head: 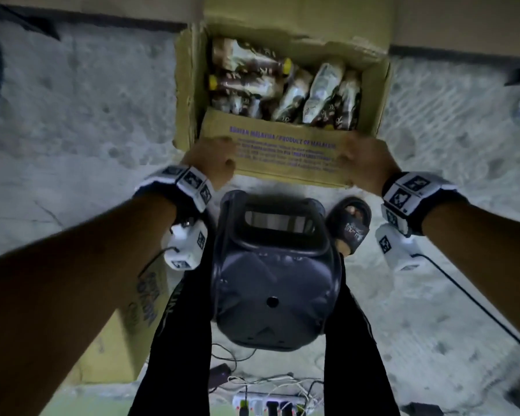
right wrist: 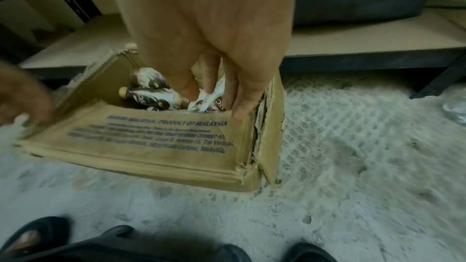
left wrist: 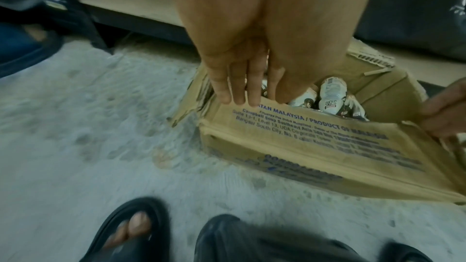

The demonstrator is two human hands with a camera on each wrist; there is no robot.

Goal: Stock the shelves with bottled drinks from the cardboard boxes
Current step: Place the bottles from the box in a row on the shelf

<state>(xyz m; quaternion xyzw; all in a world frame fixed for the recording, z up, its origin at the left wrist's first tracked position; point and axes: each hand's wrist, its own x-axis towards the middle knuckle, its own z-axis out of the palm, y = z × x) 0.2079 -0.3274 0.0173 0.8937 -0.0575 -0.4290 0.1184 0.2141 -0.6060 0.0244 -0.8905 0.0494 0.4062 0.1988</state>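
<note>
On the near flap [head: 285,154] edge, both hands: left hand [head: 210,160], right hand [head: 367,163]

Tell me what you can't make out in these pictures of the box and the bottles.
- Bottle count: head view, the near flap covers the lower layer.
- Small print on the flap: blurred in all views.
- Left hand fingertips: head view, behind the flap.
- Right hand thumb: right wrist view, out of sight.
- Shelf contents: cut off by the top edge.
</note>
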